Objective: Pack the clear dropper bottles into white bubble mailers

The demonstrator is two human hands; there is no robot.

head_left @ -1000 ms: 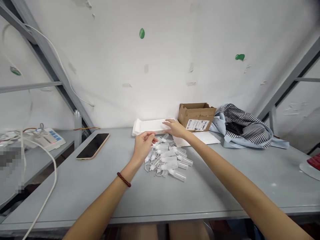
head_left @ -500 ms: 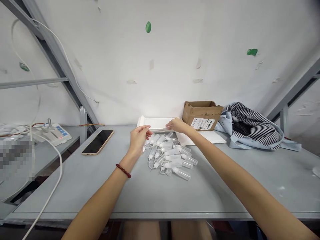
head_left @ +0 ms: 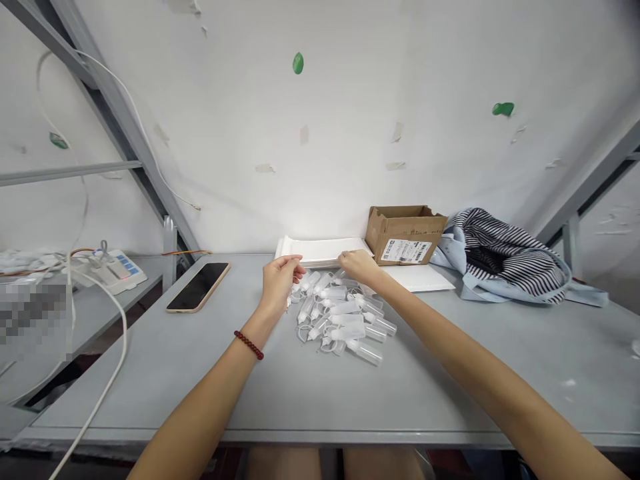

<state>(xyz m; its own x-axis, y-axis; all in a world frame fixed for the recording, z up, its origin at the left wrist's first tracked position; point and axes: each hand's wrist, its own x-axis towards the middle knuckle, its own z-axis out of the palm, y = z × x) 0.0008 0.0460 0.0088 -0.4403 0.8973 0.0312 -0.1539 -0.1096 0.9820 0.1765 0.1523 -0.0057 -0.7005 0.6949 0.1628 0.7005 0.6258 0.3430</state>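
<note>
A white wall [head_left: 345, 180] fills the back of the view, with a grey desk [head_left: 310, 393] running along its foot. On the desk's right side lies a heap of cloth [head_left: 525, 257], pale blue outside and striped black and white inside. Just beside it, near the wall, stands a brown cardboard box [head_left: 405, 240], its top open and a printed label on the front.

The clear bottles [head_left: 347, 320] lie in a loose pile at the middle of the desk, tipped over one another at all angles, between the two forearms. Behind the pile, by the wall, is a stack of white packets [head_left: 323, 250]; a flat white sheet [head_left: 420, 278] lies in front of the box. A phone [head_left: 199, 288] rests well apart on the left, dark screen up.

The right hand [head_left: 359, 265] is at the stack's near right edge, fingers curled in — whether they pinch a packet, I cannot tell. The left hand [head_left: 280, 279] is at the pile's far left edge, thumb and fingers drawn toward each other; anything between them is too small to tell. A dark red bead bracelet [head_left: 249, 345] circles the left wrist.
</note>
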